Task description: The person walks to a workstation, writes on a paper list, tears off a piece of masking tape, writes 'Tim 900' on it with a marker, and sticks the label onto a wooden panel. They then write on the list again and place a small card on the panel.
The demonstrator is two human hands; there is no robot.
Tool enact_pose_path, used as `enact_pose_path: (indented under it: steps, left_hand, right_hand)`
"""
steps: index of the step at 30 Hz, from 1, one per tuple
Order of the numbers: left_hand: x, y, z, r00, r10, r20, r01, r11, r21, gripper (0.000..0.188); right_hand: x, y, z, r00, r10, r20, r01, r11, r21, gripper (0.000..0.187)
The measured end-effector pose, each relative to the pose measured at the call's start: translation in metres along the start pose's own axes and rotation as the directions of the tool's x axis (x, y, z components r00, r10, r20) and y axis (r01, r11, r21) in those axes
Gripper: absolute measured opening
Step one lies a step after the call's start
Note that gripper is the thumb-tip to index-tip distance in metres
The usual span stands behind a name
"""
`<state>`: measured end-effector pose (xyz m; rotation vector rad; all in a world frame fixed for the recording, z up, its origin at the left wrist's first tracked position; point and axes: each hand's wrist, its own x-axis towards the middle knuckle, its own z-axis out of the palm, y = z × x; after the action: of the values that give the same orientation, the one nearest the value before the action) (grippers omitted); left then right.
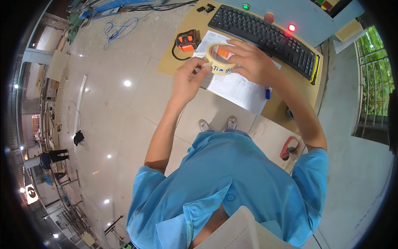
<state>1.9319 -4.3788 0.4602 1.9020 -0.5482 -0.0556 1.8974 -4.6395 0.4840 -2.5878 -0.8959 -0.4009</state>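
- Floor [124,120]: pale glossy tiles with ceiling lights reflected; blue cable loops [120,27] lie on it at the far end.
- Tabletop [182,62]: tan surface ahead of the person, carrying everything below.
- Keyboard [265,37]: black, at the back of the tabletop, set diagonally.
- Printed sheet [238,89]: white paper with a table on it, lying flat in front of the keyboard, directly under the hands.
- Right hand [253,62]: fingers curled over the far and right side of the tape roll, gripping it firmly.
- Left hand [186,81]: thumb and forefinger pinched at the roll's near-left edge; cannot tell whether they have the loose tape end.
- Tape roll [219,58]: beige masking tape, handwriting on its outer face, held between both hands just above the sheet, with the core tilted toward the camera.
- Tape measure [186,41]: orange and black, on the tabletop just left of the roll, clear of both hands.
- Blue pen [268,93]: at the sheet's right edge.
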Motion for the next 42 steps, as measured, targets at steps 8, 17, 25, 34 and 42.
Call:
enact_pose_path:
  steps: [8, 17, 25, 34, 42]
  left_hand:
    - [0.000, 0.058, -0.061, 0.992, -0.036, 0.123, 0.061, 0.976, -0.207, 0.012]
    - [-0.040, 0.113, -0.061, 0.978, 0.052, 0.202, -0.050, 0.999, -0.015, 0.011]
    - [-0.027, 0.067, -0.085, 0.992, -0.116, 0.056, 0.124, 0.978, -0.170, 0.012]
    - [-0.046, 0.033, -0.094, 0.967, -0.255, 0.021, 0.256, 0.965, -0.052, 0.024]
    - [-0.027, 0.068, -0.054, 0.934, 0.356, -0.026, -0.320, 0.868, 0.379, 0.051]
  right_hand:
    - [-0.007, -0.039, -0.050, 0.965, 0.236, 0.110, -0.261, 0.871, 0.415, 0.028]
    - [0.004, -0.038, -0.041, 0.953, 0.303, 0.000, -0.303, 0.953, -0.004, 0.035]
    - [0.010, -0.049, -0.059, 0.937, 0.320, 0.139, -0.342, 0.921, 0.187, 0.028]
    - [0.022, -0.071, -0.059, 0.911, 0.362, 0.195, -0.399, 0.895, 0.201, 0.033]
    - [0.048, -0.082, -0.050, 0.991, 0.133, -0.032, -0.135, 0.986, -0.102, 0.012]
